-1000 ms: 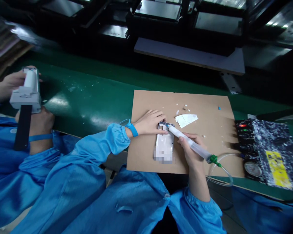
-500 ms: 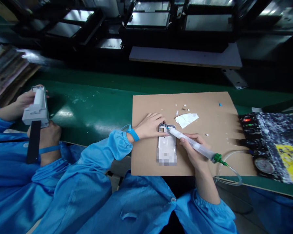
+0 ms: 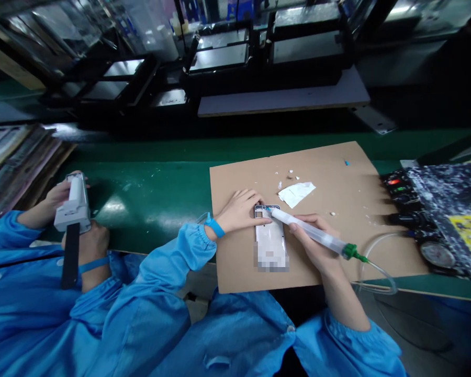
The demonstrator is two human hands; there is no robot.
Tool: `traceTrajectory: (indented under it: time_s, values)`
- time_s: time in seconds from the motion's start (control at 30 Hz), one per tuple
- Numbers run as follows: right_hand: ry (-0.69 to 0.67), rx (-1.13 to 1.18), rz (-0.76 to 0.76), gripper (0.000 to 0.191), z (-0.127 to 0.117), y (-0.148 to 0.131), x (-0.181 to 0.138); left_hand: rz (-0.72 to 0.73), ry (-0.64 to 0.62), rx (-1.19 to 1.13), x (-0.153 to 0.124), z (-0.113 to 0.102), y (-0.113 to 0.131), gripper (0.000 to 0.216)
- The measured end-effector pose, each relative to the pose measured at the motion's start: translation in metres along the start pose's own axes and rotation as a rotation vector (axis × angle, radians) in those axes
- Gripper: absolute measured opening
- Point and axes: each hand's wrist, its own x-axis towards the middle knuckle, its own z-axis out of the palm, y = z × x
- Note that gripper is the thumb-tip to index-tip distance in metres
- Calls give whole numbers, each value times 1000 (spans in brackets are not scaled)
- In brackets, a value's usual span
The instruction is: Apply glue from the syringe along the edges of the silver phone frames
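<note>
A phone frame with a silvery inner face lies on a cardboard sheet, its lower end blurred out. My left hand steadies its upper left part, the thumb across the face and the fingers at the top corner. Closed around a glue-dispensing syringe is my right hand. The syringe slants down to the left, with its tip at the frame's upper end; whether it touches cannot be made out. From its green cap a clear tube runs right.
White paper and small crumbs lie beyond the frame. A speckled box with a gauge stands at the right. At left, a co-worker's hands hold a white device over the green bench. Black-framed trays stand behind.
The camera view has tilted and shifted, so the bench and co-worker sit lower at left. My hands, the syringe and the phone frame keep nearly the same arrangement.
</note>
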Motion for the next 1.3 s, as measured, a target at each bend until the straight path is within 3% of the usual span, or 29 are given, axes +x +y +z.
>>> traceTrajectory:
  time_s: [0.43,0.77,1.3]
  values:
    - [52,74,14,50,0,11,-1,-23,62,-118,5,-11,-14,51]
    - [14,46,-28,43,2,8,0,-19,-65,-142,5,-20,-12,62]
    - [1,-36,-13,40,0,3,1,-21,-84,-166,3,-21,-12,64]
